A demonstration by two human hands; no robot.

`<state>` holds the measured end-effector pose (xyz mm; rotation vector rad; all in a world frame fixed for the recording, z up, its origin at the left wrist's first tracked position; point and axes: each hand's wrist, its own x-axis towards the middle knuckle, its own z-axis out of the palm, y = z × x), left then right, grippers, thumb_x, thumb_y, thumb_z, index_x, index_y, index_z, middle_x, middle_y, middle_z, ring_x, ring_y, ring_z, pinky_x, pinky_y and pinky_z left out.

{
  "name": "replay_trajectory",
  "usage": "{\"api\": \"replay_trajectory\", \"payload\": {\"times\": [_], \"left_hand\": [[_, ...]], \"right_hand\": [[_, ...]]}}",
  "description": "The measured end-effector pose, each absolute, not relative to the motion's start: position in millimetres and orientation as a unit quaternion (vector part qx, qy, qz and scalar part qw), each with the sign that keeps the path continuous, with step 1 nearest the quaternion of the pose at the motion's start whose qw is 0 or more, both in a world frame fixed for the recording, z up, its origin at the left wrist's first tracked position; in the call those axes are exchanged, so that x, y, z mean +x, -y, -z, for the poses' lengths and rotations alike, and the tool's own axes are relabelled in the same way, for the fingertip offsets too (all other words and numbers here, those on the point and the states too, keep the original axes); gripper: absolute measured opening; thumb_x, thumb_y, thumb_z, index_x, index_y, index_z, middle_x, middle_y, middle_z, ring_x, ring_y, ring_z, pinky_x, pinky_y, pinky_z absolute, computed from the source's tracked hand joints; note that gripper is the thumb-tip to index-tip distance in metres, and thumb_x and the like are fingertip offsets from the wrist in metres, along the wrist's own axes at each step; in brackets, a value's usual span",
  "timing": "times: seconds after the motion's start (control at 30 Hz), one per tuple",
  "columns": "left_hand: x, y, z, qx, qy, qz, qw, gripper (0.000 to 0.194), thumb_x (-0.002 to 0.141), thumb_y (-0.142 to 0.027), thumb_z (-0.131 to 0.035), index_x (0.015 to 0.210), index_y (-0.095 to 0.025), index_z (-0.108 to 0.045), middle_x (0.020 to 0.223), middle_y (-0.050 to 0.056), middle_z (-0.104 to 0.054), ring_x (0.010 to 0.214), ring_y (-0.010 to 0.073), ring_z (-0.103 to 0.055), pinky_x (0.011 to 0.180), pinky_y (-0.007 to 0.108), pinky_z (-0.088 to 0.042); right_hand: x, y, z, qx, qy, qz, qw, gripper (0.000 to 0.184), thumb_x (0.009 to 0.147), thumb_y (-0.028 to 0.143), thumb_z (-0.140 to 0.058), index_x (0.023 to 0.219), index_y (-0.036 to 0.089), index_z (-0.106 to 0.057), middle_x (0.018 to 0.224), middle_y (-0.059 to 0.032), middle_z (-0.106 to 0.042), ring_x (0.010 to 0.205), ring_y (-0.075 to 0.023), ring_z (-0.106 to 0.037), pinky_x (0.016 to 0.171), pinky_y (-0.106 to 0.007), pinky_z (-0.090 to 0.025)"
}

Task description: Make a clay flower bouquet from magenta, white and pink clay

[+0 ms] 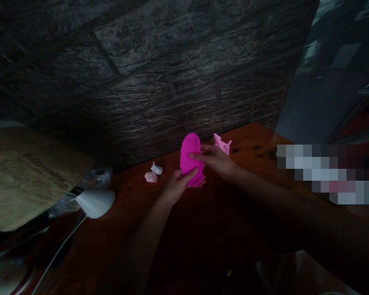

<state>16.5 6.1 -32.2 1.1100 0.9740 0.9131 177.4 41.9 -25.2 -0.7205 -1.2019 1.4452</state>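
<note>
A flat, elongated bright pink piece with rounded ends and a slightly ragged edge, resembling modelling clay (190, 157), is held up over the wooden table. My left hand (178, 182) grips its lower end, thumb on the front and fingers behind. At its right edge, my right hand (215, 159) pinches it with the thumb across the front; the other fingers are partly hidden behind. A pale pink torn-looking scrap (222, 144) lies just beyond my right hand. To the left of my left hand sit a light pink lump (151, 177) and a white lump (156, 168).
The wooden table (249, 141) meets a dark stone-patterned wall (178, 73). At left stand a white lamp head (96, 203) with a white cable (60, 248), clear plastic wrapping (100, 177) and a printed brown paper bag (24, 172). A glass panel (322, 82) is at right.
</note>
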Motion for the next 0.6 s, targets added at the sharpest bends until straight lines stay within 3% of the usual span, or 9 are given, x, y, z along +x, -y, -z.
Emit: {"api": "replay_trajectory", "payload": {"times": [0.17,0.33,0.5,0.6], "left_hand": [[16,-5,31,0.505,-0.438,-0.390,0.633,0.035,0.074,-0.042,-0.084,0.084,-0.010,-0.074,0.074,0.009,-0.077,0.063,0.0163,-0.072,0.061,0.027,-0.059],[19,-4,26,0.462,-0.462,-0.386,0.651,0.025,0.083,-0.035,-0.078,0.088,-0.010,-0.074,0.078,0.010,-0.078,0.063,0.0151,-0.072,0.062,0.026,-0.059],[17,-5,23,0.454,-0.477,-0.422,0.623,0.024,0.074,-0.028,-0.085,0.086,-0.010,-0.075,0.076,0.009,-0.078,0.064,0.0144,-0.072,0.065,0.026,-0.059],[16,-6,24,0.463,-0.469,-0.433,0.615,0.030,0.067,-0.031,-0.090,0.082,-0.011,-0.075,0.073,0.008,-0.077,0.061,0.0143,-0.071,0.064,0.027,-0.058]], "right_hand": [[176,-40,27,-0.302,0.529,-0.604,0.513,0.030,0.066,0.039,-0.087,0.080,0.017,-0.074,0.074,-0.0013,-0.073,0.059,-0.0111,-0.059,0.057,-0.026,-0.050],[182,-48,29,-0.352,0.517,-0.541,0.562,0.032,0.068,0.046,-0.085,0.074,0.017,-0.071,0.067,-0.0021,-0.070,0.058,-0.0134,-0.058,0.054,-0.028,-0.048],[184,-51,29,-0.368,0.495,-0.529,0.583,0.038,0.070,0.052,-0.082,0.080,0.018,-0.069,0.072,-0.0057,-0.073,0.063,-0.0169,-0.063,0.056,-0.030,-0.052],[182,-50,29,-0.358,0.524,-0.535,0.558,0.038,0.070,0.052,-0.083,0.078,0.018,-0.070,0.065,-0.0050,-0.069,0.063,-0.0187,-0.062,0.056,-0.032,-0.052]]}}
